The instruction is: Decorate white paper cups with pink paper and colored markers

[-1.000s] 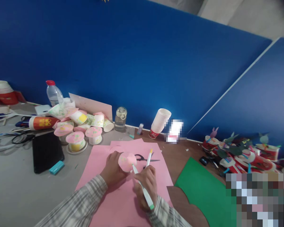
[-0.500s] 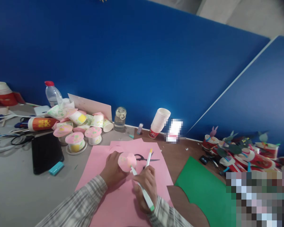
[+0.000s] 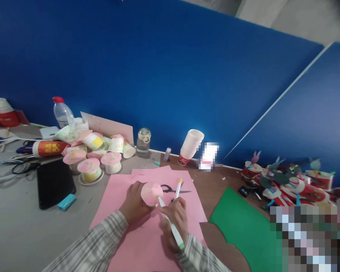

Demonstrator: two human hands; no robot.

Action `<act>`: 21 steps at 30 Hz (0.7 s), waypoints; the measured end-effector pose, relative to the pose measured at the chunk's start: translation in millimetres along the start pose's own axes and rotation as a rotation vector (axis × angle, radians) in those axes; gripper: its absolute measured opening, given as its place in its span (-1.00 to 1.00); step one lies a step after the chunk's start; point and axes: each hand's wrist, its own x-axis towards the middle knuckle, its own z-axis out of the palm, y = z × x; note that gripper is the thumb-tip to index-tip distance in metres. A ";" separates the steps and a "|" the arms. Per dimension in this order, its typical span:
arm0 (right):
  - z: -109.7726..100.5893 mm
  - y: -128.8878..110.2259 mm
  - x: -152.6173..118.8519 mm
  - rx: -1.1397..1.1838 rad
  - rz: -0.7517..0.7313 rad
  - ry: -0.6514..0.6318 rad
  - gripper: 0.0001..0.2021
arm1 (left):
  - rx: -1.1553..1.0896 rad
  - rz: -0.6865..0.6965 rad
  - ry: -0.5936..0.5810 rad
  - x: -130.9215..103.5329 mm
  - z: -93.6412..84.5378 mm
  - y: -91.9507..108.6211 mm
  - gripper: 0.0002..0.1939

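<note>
My left hand (image 3: 134, 204) is closed around a small paper cup topped with a round pink paper disc (image 3: 150, 192); the hand and disc hide most of the cup. Faint green and yellow marks show on the disc. In my right hand (image 3: 178, 217) is a white marker with a green end (image 3: 174, 232), its tip at the disc's right edge. A second white marker with a yellow end (image 3: 178, 188) sticks up from the same hand. Black-handled scissors (image 3: 184, 191) lie just beyond, partly hidden. Beneath both hands are pink paper sheets (image 3: 138, 245).
Several pink-topped cups (image 3: 88, 170) stand at left beside a black phone-like slab (image 3: 55, 185) and a turquoise cap-like piece (image 3: 66, 202). A glass jar (image 3: 143, 143) and stacked cups (image 3: 190, 147) line the blue partition. Green paper (image 3: 243, 230) and decorated red cups (image 3: 308, 189) are at right.
The green-ended marker's tip has shifted slightly up and right along the disc's edge. My left hand and the cup have barely moved.
</note>
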 end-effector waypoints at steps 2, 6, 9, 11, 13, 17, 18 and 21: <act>0.3 0.1 0.0 -0.001 -0.005 -0.005 -0.82 | 0.006 0.006 0.003 -0.2 0.2 -0.2 -0.48; 0.9 0.8 -3.1 0.013 0.003 0.010 -0.81 | 0.010 0.007 0.005 -0.4 1.4 -2.7 -0.44; 0.4 0.6 -5.8 0.019 0.014 0.006 -0.80 | 0.009 0.006 -0.004 -0.3 1.8 -3.9 -0.41; -0.1 -0.4 -7.0 0.026 0.001 -0.003 -0.80 | 0.007 0.003 -0.017 -0.1 1.5 -3.8 -0.41; -0.4 -1.7 -7.5 0.035 -0.021 -0.017 -0.79 | 0.006 0.000 -0.026 0.0 0.9 -3.4 -0.41; 0.3 -3.2 -7.2 0.044 -0.052 -0.042 -0.81 | 0.008 0.002 -0.020 -0.5 0.1 -2.5 -0.41; 0.6 -3.2 -6.9 0.045 -0.053 -0.045 -0.82 | 0.010 0.004 -0.016 -0.7 0.1 -2.3 -0.42; 1.3 -2.8 -5.8 0.048 -0.051 -0.052 -0.81 | 0.015 0.009 -0.009 -0.8 0.3 -1.9 -0.44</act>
